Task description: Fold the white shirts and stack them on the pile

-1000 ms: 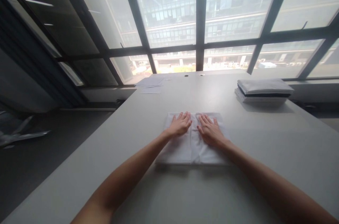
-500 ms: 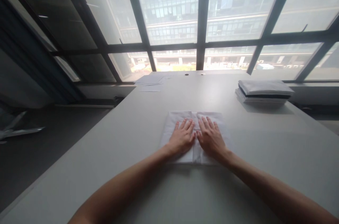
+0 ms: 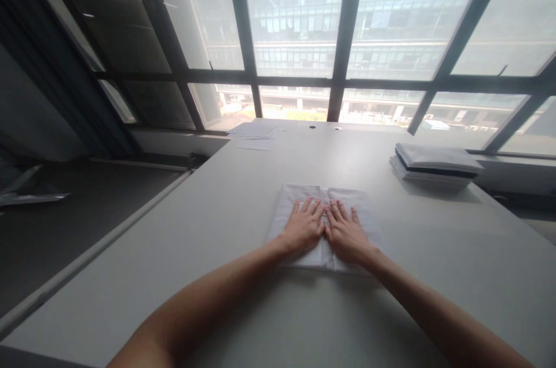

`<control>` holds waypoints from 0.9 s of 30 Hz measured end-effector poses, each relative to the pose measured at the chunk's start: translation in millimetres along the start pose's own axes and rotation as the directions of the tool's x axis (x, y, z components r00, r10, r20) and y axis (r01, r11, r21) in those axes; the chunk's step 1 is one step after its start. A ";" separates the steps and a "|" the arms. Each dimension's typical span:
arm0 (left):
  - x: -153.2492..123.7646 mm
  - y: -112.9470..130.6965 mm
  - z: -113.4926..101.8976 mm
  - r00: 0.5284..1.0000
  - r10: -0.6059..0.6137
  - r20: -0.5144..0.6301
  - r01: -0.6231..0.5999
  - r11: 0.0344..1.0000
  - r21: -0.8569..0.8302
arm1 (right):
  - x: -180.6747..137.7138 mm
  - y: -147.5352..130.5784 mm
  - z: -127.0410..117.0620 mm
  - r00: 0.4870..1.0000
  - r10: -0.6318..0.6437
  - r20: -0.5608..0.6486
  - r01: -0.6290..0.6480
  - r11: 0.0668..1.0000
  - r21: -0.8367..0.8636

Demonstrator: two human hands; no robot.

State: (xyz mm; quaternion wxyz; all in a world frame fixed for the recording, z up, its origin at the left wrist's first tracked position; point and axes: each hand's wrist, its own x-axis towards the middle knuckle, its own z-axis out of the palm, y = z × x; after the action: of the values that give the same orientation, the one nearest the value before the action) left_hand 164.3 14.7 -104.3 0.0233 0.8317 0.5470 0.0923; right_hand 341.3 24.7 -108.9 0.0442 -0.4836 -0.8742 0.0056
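Observation:
A folded white cloth (image 3: 299,191) lies flat on the white table, its two side flaps meeting near a seam down the middle. My left hand (image 3: 304,226) rests palm down on the left flap, fingers stretched out and slightly spread. On the right flap lies my right hand (image 3: 346,232), also flat with its fingers extended. The two hands sit side by side close to the seam, thumbs almost touching. Neither grips the cloth; both press on top and cover its middle part.
A stack of folded white cloths (image 3: 436,159) with a dark band between layers stands at the table's right. Several paper sheets (image 3: 254,136) lie at the far left of the white table (image 3: 208,206). Large windows (image 3: 295,26) rise behind it, and a dark curtain (image 3: 56,66) hangs at left.
Both hands stay flat on the cloth and have drawn slightly closer together at the seam. The camera view has tilted a little.

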 end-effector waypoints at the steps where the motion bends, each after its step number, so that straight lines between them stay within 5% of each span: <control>1: -0.1 0.1 -0.2 1.000 -0.002 -0.006 0.001 1.000 -0.007 | 0.1 -0.2 0.1 1.000 0.006 0.001 -0.006 1.000 0.020; 8: 0.0 0.2 1.2 1.000 -0.011 -0.025 0.010 1.000 -0.025 | 5.3 8.1 -3.7 0.982 0.138 -0.128 -0.104 0.965 0.241; 13: 0.6 -1.1 3.9 0.999 0.004 -0.034 -0.005 1.000 -0.029 | 14.6 69.9 -20.2 0.893 0.324 -0.312 -0.203 0.909 0.364; 15: 0.1 -1.2 4.7 1.000 0.009 -0.027 -0.010 0.999 -0.033 | 13.5 102.6 -28.3 0.866 0.455 -0.207 -0.341 0.840 0.421; 17: -1.1 -1.2 4.5 1.000 0.004 -0.020 -0.005 0.999 -0.036 | 8.5 129.9 -36.3 0.839 0.544 0.022 -0.482 0.723 0.495; 20: -0.1 -2.1 0.5 1.000 0.002 -0.007 -0.002 0.999 -0.046 | -2.2 152.0 -47.6 0.782 0.560 0.275 -0.597 0.546 0.588; 24: 18.8 -4.6 -13.7 0.999 -0.022 -0.042 0.018 0.996 -0.090 | -9.8 152.3 -59.8 0.779 0.488 0.393 -0.600 0.397 0.695; 27: 44.1 -3.9 -22.2 0.998 -0.032 -0.053 0.028 0.997 -0.075 | -8.6 145.8 -61.6 0.776 0.478 0.411 -0.609 0.400 0.685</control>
State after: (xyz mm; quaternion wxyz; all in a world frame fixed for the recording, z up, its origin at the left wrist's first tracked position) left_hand 173.8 55.3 -77.4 0.0408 0.8191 0.5560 0.1348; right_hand 474.1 93.0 -55.9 0.1828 -0.6684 -0.5714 0.4397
